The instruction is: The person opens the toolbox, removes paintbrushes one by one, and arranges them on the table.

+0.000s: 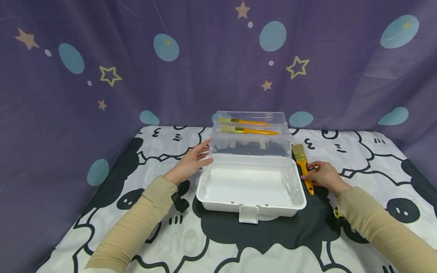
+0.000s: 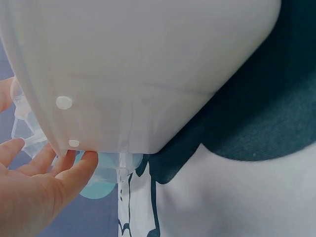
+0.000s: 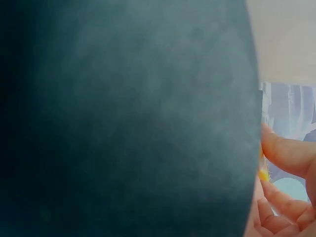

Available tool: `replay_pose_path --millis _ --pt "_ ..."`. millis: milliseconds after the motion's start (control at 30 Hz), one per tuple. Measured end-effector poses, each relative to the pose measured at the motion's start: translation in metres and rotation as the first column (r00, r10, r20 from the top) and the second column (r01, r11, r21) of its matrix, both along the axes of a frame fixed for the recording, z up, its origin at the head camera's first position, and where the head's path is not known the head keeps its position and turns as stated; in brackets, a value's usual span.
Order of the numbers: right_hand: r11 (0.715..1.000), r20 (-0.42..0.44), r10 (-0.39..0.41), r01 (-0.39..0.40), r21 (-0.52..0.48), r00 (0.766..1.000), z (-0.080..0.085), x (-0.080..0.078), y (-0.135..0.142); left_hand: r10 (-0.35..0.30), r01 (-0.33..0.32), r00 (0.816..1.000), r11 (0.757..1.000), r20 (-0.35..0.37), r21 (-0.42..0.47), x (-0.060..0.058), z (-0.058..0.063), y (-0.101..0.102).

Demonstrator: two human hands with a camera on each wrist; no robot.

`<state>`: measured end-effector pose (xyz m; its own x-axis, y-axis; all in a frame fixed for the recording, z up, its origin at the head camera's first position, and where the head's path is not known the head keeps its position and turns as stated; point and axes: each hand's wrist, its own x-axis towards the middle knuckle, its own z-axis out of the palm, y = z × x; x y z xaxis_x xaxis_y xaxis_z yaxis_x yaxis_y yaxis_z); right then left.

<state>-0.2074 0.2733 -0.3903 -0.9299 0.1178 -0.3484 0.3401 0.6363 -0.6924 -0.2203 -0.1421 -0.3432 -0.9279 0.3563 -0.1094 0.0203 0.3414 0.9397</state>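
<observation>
A white plastic box stands with its clear lid raised at the back. My left hand is at the box's left rear corner, fingers fairly straight beside the lid and thumb near the rim; in the left wrist view its fingertips touch the corner by the hinge. To the right of the box, my right hand pinches the yellow handle of a flat paintbrush, bristles pointing away. Only a sliver of the handle shows in the right wrist view. Two more yellow-handled paintbrushes lie crosswise at the lid.
The box's latch flap hangs at the front. Beneath everything is a black-and-white cartoon cloth. A purple curtain with stars and blue ovals rises behind. Dark cloth fills most of the right wrist view.
</observation>
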Motion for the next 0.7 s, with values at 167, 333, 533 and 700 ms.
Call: replay_pose_path --millis 167,333,533,700 --pt "0.998 -0.028 0.021 -0.019 0.053 0.999 -0.0004 0.0011 0.0012 -0.006 0.006 1.000 1.000 0.003 0.004 0.0003 -0.0003 -0.0012" --pt "0.998 -0.042 0.035 -0.033 0.048 0.998 -0.0012 0.0025 0.0019 -0.008 0.008 1.000 1.000 0.003 0.008 0.0001 -0.0011 -0.0020" --pt "0.997 -0.039 0.040 -0.038 0.063 0.998 0.0008 0.0031 0.0029 -0.002 0.002 1.000 1.000 0.009 0.009 0.0003 -0.0013 -0.0016" --pt "0.997 -0.037 0.047 -0.045 0.060 0.998 0.0023 0.0025 0.0061 0.004 -0.004 1.000 1.000 0.015 0.009 -0.0001 -0.0016 -0.0010"
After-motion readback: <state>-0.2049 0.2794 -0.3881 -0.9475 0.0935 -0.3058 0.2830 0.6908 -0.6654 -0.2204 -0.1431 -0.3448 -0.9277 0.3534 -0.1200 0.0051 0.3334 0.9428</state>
